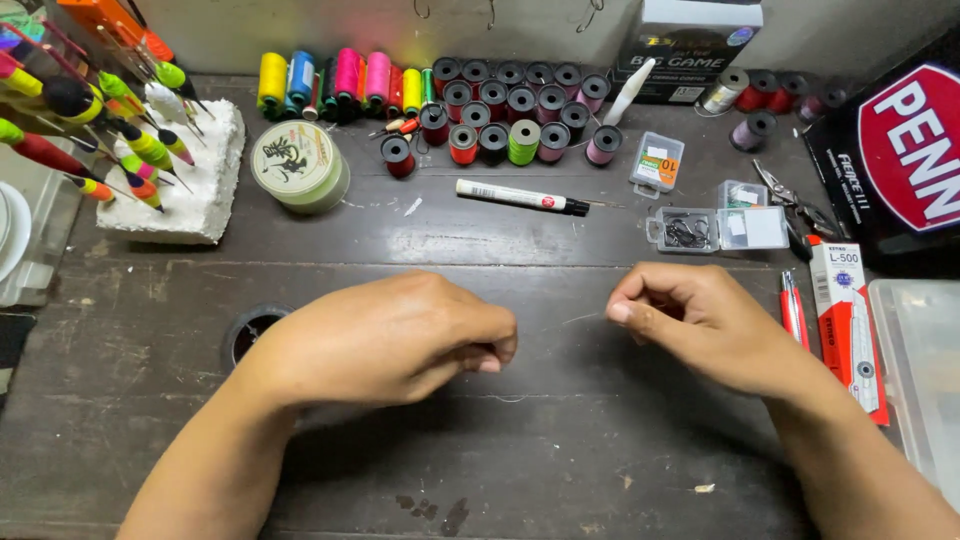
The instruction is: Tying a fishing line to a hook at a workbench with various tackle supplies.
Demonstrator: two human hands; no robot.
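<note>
Over the dark table [400, 480], the right hand [700, 320] pinches thin line [580, 319].

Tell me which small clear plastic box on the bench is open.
The hook box above the right hand, lid flipped sideways, dark hooks visible. The orange-labelled box is shut.

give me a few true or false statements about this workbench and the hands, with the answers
1. Both hands, left hand and right hand, are closed in a pinch. True.
2. The white marker pen lies between the thread spools and the hands. True.
3. The small clear hook box is shut. False: its lid is open.
4. The fishing floats lie flat on the table. False: they stand stuck in a white foam block.
5. The round line spool sits right of the marker pen. False: it sits left.
</note>
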